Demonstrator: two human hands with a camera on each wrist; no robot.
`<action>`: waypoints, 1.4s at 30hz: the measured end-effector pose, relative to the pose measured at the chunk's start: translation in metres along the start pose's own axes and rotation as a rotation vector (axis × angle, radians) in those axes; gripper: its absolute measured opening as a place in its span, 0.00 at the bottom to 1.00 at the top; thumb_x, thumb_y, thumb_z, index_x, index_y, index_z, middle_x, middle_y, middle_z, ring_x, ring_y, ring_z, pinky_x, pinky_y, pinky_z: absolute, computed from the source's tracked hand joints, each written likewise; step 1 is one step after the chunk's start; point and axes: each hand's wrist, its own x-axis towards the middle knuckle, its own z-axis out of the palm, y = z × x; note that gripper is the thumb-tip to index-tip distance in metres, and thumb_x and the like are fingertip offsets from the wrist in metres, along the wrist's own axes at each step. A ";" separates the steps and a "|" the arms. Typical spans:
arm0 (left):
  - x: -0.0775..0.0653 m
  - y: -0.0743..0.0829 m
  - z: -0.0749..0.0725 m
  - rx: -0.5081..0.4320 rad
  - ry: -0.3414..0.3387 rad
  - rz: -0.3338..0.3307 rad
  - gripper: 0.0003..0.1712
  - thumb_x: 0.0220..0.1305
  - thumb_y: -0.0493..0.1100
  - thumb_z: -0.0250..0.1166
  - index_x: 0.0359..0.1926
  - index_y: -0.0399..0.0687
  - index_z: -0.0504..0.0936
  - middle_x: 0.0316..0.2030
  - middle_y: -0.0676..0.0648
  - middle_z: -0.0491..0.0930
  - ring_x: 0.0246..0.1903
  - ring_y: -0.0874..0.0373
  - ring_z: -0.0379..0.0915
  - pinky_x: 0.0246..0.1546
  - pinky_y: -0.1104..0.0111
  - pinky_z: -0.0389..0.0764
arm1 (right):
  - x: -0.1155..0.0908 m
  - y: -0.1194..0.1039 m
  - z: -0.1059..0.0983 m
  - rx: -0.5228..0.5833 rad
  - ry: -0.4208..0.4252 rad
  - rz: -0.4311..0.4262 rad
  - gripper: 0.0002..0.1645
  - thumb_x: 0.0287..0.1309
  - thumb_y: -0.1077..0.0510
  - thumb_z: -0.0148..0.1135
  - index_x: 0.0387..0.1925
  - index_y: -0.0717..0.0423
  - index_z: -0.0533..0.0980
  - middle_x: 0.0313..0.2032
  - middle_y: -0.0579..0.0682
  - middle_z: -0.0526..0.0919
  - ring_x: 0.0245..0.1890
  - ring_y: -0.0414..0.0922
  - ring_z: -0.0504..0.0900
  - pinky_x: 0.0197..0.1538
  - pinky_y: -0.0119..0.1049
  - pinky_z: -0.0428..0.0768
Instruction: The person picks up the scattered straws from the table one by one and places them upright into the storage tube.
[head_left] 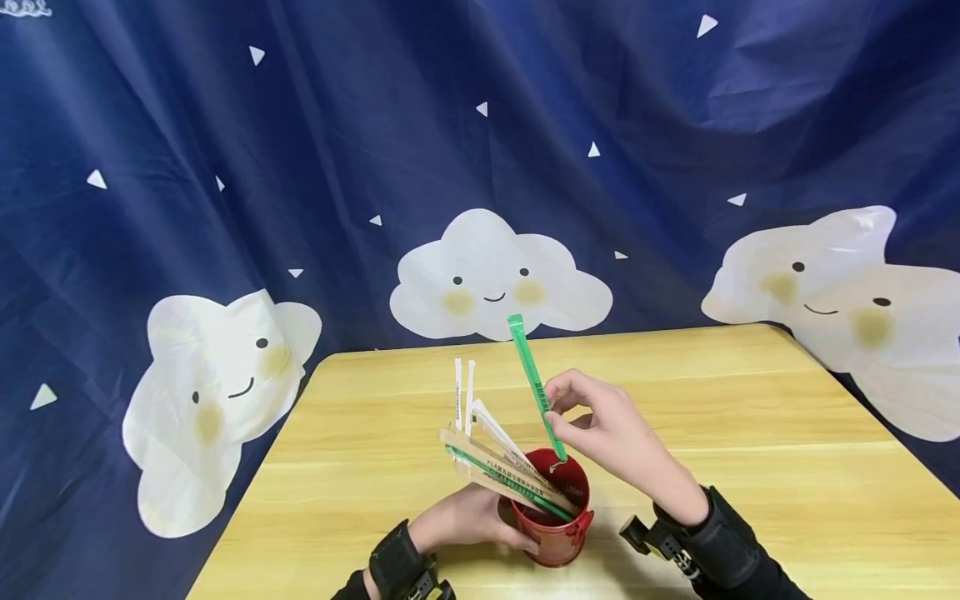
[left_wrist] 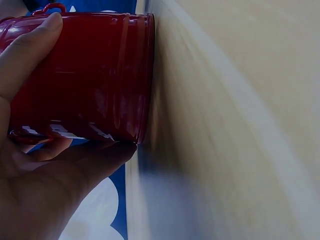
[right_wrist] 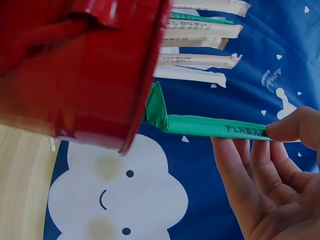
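A small red metal bucket (head_left: 551, 546) stands upright on the table. My left hand (head_left: 468, 518) grips its side, with the thumb across the wall in the left wrist view. Between the thumb and fingers of my right hand (head_left: 611, 421) is a green wrapped straw (head_left: 534, 375) with dark print. It slants over the bucket, and its bent lower end is at the rim in the right wrist view. Brown paper-wrapped straws (head_left: 491, 457), another green one (head_left: 480, 463) and a white one (head_left: 501, 429) lean leftward out of the bucket.
Two thin white wrapped straws (head_left: 459, 387) lie on the wooden table (head_left: 712, 400) behind the bucket. A dark blue curtain (head_left: 337, 108) with white clouds hangs along the table's far edge. Both wrists wear black straps (head_left: 723, 542) with small devices.
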 end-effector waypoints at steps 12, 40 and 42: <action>0.000 0.002 0.000 0.003 0.009 -0.016 0.43 0.58 0.33 0.76 0.71 0.42 0.66 0.65 0.47 0.75 0.64 0.60 0.70 0.68 0.65 0.71 | 0.001 0.003 0.008 -0.037 -0.023 -0.007 0.11 0.62 0.65 0.65 0.43 0.48 0.77 0.34 0.45 0.85 0.37 0.38 0.84 0.33 0.34 0.86; -0.004 0.000 0.000 -0.047 0.004 -0.130 0.40 0.60 0.36 0.75 0.71 0.43 0.67 0.65 0.47 0.74 0.64 0.62 0.70 0.67 0.67 0.71 | 0.000 0.006 0.013 -0.052 -0.069 0.004 0.13 0.61 0.67 0.64 0.42 0.47 0.76 0.37 0.39 0.83 0.36 0.38 0.84 0.32 0.33 0.85; -0.002 0.003 -0.001 -0.037 -0.001 -0.096 0.40 0.59 0.35 0.75 0.70 0.41 0.68 0.64 0.46 0.75 0.63 0.62 0.71 0.66 0.66 0.72 | 0.000 0.007 0.013 -0.055 -0.067 0.004 0.13 0.61 0.67 0.63 0.42 0.47 0.76 0.37 0.39 0.83 0.36 0.38 0.84 0.32 0.34 0.85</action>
